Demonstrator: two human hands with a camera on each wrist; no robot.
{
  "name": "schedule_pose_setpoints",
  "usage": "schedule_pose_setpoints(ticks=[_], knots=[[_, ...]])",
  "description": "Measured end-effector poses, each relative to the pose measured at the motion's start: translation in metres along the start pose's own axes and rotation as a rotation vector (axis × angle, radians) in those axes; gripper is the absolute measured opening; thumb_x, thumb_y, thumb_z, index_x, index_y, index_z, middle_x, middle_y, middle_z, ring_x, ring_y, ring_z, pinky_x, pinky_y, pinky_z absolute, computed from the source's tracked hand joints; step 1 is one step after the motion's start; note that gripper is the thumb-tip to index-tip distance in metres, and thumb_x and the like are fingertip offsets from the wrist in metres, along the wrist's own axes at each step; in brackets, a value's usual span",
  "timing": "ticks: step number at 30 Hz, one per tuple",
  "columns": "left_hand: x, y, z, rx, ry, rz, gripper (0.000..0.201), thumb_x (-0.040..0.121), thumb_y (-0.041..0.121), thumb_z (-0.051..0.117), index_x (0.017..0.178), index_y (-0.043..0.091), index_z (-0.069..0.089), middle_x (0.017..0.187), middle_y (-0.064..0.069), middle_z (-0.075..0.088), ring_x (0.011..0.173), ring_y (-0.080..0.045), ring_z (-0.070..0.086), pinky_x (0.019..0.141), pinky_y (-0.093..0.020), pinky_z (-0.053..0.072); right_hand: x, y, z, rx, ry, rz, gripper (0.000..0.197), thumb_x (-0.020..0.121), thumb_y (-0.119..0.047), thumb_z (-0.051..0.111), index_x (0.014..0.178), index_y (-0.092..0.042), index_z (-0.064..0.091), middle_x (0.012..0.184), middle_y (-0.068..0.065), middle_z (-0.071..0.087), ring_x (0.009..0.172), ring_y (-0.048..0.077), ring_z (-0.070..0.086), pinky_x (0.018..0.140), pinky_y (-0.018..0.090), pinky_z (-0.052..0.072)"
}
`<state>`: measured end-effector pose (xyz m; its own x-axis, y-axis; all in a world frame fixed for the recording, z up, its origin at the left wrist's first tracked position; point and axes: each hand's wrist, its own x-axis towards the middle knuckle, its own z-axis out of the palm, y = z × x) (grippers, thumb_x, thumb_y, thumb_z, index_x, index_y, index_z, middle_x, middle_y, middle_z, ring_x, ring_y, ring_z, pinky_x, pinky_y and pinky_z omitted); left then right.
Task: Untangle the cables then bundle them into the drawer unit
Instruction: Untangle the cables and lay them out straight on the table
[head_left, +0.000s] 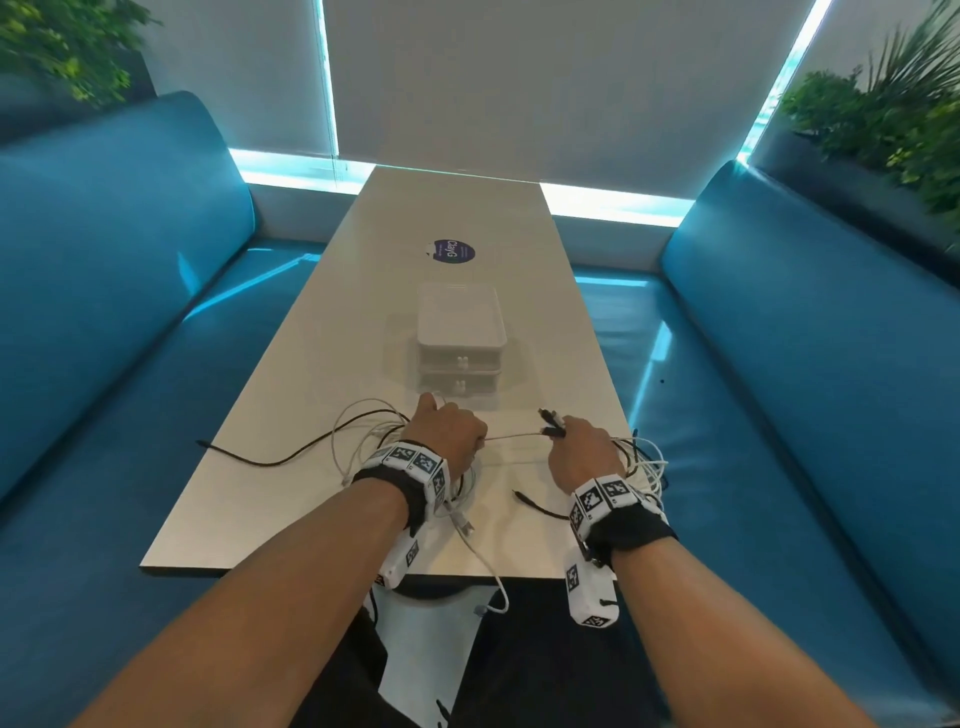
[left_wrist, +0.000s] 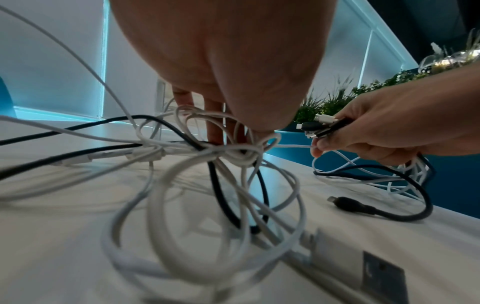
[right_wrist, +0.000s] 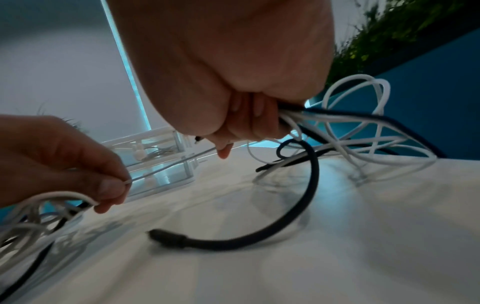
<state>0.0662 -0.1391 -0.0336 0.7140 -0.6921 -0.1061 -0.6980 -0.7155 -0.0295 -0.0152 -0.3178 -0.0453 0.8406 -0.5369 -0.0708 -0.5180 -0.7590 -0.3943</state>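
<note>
A tangle of white and black cables (head_left: 374, 441) (left_wrist: 207, 156) lies on the table under my left hand (head_left: 447, 428). That hand pinches a thin white cable (head_left: 511, 437) (right_wrist: 166, 167) stretched taut across to my right hand (head_left: 582, 447). My right hand (left_wrist: 363, 131) grips a bunch of plug ends (head_left: 551, 422) (left_wrist: 324, 125), and loops of white and black cable (head_left: 644, 465) (right_wrist: 363, 127) hang from it at the table's right edge. A loose black plug end (head_left: 522, 498) (right_wrist: 168, 238) lies between the hands. The clear two-drawer unit (head_left: 460, 343) (right_wrist: 155, 156) stands just beyond, both drawers closed.
The pale table (head_left: 311, 374) runs away from me between blue bench seats (head_left: 130, 322). A round dark sticker (head_left: 450, 252) sits behind the drawer unit. One white cable (head_left: 488, 566) hangs over the near edge. Plants (head_left: 893, 119) stand behind the seats.
</note>
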Motion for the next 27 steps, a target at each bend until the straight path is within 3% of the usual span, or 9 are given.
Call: schedule_pose_setpoints(ticks=[4,7,14,23,27], knots=[[-0.001,0.001,0.0,-0.011,0.017,-0.007,0.022,0.099,0.017,0.042,0.099,0.028,0.06,0.101,0.004,0.063,0.102,-0.022,0.054,0.098,-0.044,0.027,-0.009,-0.018,0.009,0.048,-0.052,-0.225,0.027,0.099,-0.022,0.044,0.116,-0.013,0.063,0.108,0.016,0.069,0.1,0.037,0.063,0.08,0.039,0.049],[-0.001,0.01,0.002,-0.009,0.064,0.005,0.023,0.1,0.021,0.041,0.104,0.028,0.063,0.099,0.004,0.063,0.101,-0.023,0.056,0.095,-0.045,0.029,-0.015,-0.032,0.016,0.05,-0.12,-0.286,0.026,0.098,-0.019,0.045,0.114,-0.01,0.063,0.108,0.015,0.069,0.102,0.037,0.062,0.081,0.04,0.048],[0.002,0.01,0.002,-0.038,0.107,-0.025,0.028,0.1,0.032,0.039,0.1,0.03,0.067,0.097,0.005,0.064,0.099,-0.021,0.056,0.094,-0.045,0.027,-0.006,-0.032,0.009,0.017,-0.063,-0.222,0.02,0.095,-0.023,0.049,0.105,-0.017,0.065,0.103,0.012,0.07,0.095,0.036,0.064,0.077,0.038,0.049],[0.002,-0.004,0.003,-0.072,0.185,-0.038,0.027,0.103,0.037,0.039,0.106,0.032,0.065,0.103,0.006,0.063,0.106,-0.021,0.052,0.097,-0.046,0.029,0.003,-0.024,-0.008,0.055,0.049,-0.022,0.024,0.096,-0.028,0.051,0.114,-0.02,0.064,0.106,0.013,0.067,0.098,0.035,0.063,0.078,0.038,0.049],[0.003,-0.001,0.002,-0.065,0.211,-0.02,0.026,0.105,0.034,0.039,0.11,0.027,0.063,0.109,0.004,0.061,0.111,-0.021,0.049,0.094,-0.046,0.034,0.0,-0.028,-0.003,0.065,0.005,-0.107,0.024,0.097,-0.026,0.048,0.113,-0.016,0.063,0.106,0.012,0.068,0.098,0.035,0.063,0.08,0.039,0.051]])
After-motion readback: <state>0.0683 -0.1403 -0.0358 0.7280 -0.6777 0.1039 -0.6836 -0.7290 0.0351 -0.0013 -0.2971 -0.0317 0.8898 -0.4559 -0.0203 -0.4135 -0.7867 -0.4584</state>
